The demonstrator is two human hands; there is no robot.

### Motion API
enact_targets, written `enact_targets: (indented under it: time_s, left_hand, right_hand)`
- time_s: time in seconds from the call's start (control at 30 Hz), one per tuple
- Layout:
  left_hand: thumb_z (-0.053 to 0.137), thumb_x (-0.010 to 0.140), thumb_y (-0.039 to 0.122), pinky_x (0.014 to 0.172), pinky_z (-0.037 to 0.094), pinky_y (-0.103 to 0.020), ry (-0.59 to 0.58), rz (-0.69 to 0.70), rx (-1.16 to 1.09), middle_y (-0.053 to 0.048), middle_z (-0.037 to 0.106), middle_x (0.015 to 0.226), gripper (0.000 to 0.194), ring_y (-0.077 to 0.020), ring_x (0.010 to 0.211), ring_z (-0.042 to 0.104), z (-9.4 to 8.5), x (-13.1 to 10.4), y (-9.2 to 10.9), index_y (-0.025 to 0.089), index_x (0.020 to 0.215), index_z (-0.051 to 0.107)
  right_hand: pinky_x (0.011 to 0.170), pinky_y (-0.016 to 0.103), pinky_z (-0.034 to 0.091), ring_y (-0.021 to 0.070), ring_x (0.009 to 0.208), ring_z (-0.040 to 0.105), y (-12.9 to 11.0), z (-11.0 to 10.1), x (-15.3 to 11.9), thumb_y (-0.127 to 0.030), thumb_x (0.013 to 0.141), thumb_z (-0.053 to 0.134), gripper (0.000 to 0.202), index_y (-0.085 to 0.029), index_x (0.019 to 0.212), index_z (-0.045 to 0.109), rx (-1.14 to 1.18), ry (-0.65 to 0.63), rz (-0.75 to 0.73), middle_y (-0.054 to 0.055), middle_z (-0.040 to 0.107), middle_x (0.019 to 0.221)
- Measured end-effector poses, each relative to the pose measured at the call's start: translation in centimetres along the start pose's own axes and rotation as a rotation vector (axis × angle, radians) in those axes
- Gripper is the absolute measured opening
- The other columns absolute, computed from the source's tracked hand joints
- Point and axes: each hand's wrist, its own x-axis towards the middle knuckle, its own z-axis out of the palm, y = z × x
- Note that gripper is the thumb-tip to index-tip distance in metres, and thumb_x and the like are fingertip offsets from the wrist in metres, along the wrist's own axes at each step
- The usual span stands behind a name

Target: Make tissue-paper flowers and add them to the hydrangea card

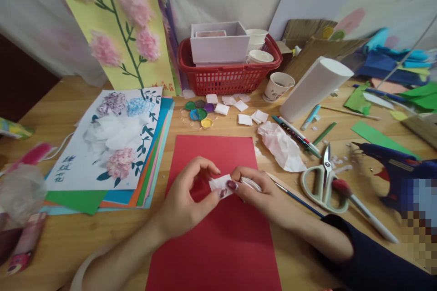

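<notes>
Over a red sheet of paper [213, 150] my two hands meet at a small white folded paper square [217, 183]. The thumb of my left hand [180, 204] presses on its lower edge, with the fingers curled round above and behind. My right hand [261, 195] pinches the square's right side between thumb and forefinger. Tucked in that same hand is a little stack of white folded paper [251, 183], partly hidden by the fingers. Similar white paper squares [222, 109] lie beyond the sheet, beside small paint pots [206, 122].
Left are a flower collage [77, 163] and coloured paper [82, 201]. A red basket [225, 79], paper cup [278, 86] and white roll [312, 86] stand behind. Crumpled tissue [282, 145], scissors [324, 186], a brush [368, 211] and a glue gun [389, 159] lie right.
</notes>
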Motion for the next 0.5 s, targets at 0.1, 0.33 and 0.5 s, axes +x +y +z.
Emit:
enact_targets:
  time_s: [0.1, 0.33, 0.5]
  left_hand:
    - [0.066, 0.079, 0.014, 0.079, 0.047, -0.029, 0.049, 0.248, 0.321, -0.003, 0.063, 0.089, 0.013, -0.0182, 0.087, 0.060, 0.08, -0.21, 0.21, 0.022, 0.090, 0.064]
    - [0.073, 0.078, 0.023, 0.089, 0.045, -0.037, 0.194, 0.404, 0.567, -0.005, 0.070, 0.099, 0.014, -0.0226, 0.097, 0.060, 0.31, -0.44, 0.16, 0.025, 0.092, 0.072]
    - [0.071, 0.082, 0.023, 0.077, 0.047, -0.029, 0.130, 0.300, 0.462, -0.001, 0.071, 0.083, 0.009, -0.0173, 0.082, 0.063, 0.32, -0.42, 0.06, 0.022, 0.091, 0.067]
  right_hand:
    - [0.052, 0.023, 0.026, 0.0096, 0.056, 0.033, 0.12, 0.05, 0.00, -0.049, 0.088, 0.057, 0.034, -0.019, 0.073, 0.052, -0.024, 0.035, -0.020, -0.004, 0.043, 0.062]
    - [0.054, 0.024, 0.031, 0.0107, 0.056, 0.038, 0.41, -0.18, -0.13, -0.049, 0.093, 0.051, 0.033, -0.019, 0.080, 0.059, 0.022, 0.043, -0.020, -0.003, 0.047, 0.063]
    - [0.056, 0.024, 0.032, 0.0118, 0.058, 0.041, 0.63, -0.27, -0.16, -0.045, 0.096, 0.046, 0.034, -0.019, 0.083, 0.063, 0.020, 0.024, -0.052, -0.003, 0.048, 0.063]
